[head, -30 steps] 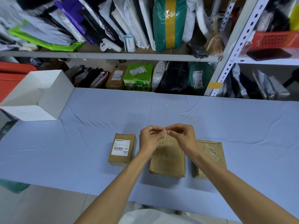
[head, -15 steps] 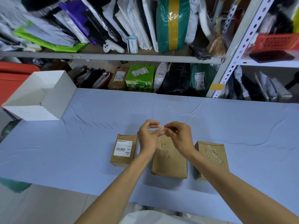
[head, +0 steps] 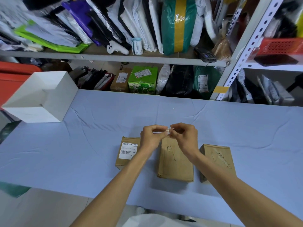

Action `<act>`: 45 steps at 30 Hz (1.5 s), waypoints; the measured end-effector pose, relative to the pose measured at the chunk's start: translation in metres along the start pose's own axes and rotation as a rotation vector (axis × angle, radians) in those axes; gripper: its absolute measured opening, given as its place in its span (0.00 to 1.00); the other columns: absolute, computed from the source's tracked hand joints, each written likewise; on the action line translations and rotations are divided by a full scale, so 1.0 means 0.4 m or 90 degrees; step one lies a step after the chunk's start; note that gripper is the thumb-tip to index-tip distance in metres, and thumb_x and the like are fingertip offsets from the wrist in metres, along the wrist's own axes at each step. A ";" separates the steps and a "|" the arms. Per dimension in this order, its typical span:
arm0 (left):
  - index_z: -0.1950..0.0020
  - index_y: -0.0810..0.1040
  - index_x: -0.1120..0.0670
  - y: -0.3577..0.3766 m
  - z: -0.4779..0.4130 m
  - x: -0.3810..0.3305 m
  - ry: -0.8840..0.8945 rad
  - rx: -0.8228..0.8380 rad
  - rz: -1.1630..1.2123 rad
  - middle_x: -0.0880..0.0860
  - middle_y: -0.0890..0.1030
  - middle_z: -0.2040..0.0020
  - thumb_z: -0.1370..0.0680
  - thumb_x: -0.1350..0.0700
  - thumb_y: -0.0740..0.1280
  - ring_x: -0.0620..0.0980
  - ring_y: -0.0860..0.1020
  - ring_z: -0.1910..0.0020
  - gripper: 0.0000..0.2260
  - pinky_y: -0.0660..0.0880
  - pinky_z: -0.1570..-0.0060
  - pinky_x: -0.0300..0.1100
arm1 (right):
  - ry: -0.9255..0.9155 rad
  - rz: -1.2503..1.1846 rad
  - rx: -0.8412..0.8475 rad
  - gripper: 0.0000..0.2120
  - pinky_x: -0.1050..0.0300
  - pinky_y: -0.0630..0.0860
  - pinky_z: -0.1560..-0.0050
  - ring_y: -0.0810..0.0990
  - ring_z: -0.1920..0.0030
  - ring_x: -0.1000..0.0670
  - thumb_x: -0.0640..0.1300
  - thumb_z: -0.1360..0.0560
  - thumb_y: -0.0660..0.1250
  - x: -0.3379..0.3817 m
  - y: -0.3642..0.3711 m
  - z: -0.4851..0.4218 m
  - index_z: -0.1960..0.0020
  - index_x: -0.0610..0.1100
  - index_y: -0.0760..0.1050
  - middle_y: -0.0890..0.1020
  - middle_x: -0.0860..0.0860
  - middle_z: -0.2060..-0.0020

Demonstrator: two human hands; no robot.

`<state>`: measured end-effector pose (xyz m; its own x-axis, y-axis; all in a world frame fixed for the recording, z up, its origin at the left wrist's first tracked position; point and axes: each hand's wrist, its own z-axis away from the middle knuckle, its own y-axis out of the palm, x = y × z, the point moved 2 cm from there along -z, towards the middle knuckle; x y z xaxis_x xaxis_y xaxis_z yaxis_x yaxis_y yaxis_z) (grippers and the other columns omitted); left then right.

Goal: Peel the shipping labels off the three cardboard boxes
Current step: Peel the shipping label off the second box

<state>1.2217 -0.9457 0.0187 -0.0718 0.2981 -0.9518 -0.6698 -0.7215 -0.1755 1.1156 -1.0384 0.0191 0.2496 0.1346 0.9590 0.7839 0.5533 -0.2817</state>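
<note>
Three cardboard boxes lie in a row on the blue cloth. The left box [head: 127, 153] carries a white shipping label [head: 128, 150] with a barcode. The middle box [head: 175, 161] and the right box [head: 217, 159] show bare tops with torn marks. Above the middle box, my left hand [head: 151, 137] and my right hand [head: 184, 136] meet fingertip to fingertip, both pinching a small crumpled white label scrap [head: 168, 131] between them. My left forearm covers the left box's right edge.
An open white box [head: 54, 95] stands at the table's far left. Behind the blue-covered table [head: 98, 128] are metal shelves [head: 114, 57] packed with parcels, a green carton [head: 142, 79] and a label roll [head: 137, 45]. A red basket [head: 282, 45] sits on the right shelf.
Both hands stay together over the middle box, working the small scrap between the fingertips. The boxes have not moved; only the view has shifted slightly.
</note>
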 end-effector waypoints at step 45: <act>0.61 0.78 0.59 -0.902 0.195 0.114 0.041 -0.343 -0.015 0.56 0.82 0.65 0.31 0.64 0.74 0.50 0.80 0.67 0.05 0.80 0.62 0.45 | -0.177 0.091 0.441 0.09 0.51 0.83 0.60 0.82 0.68 0.44 0.28 0.31 0.69 0.396 0.843 0.206 0.61 0.41 0.79 0.83 0.44 0.66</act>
<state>1.4026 -0.6230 0.0582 -0.0040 0.2915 -0.9566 -0.1953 -0.9384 -0.2851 1.3726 -0.7627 0.0787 0.0970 0.3957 0.9132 0.1955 0.8921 -0.4073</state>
